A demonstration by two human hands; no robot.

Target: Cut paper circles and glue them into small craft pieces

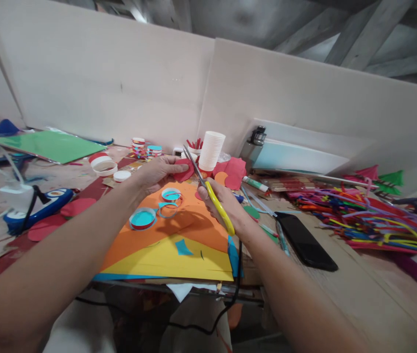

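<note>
Cutting step in hand, we judge. Left hand (160, 172) pinches red paper (186, 172), thumb and fingers closed on it; right hand (225, 198) grips yellow-handled scissors (219, 208), exact finger spread hidden from us. Blades lie just beyond the left fingertips, at the paper's edge. Next move calls for holding the paper steady and guiding the blades. Orange sheets (197, 218) lie below both hands' fingers.

Red paper (184, 171) in left fingers (169, 169), yellow-handled scissors (214, 195) in right fingers (207, 196), 2 blue-bottomed rings (144, 226) on orange paper (208, 225).
</note>
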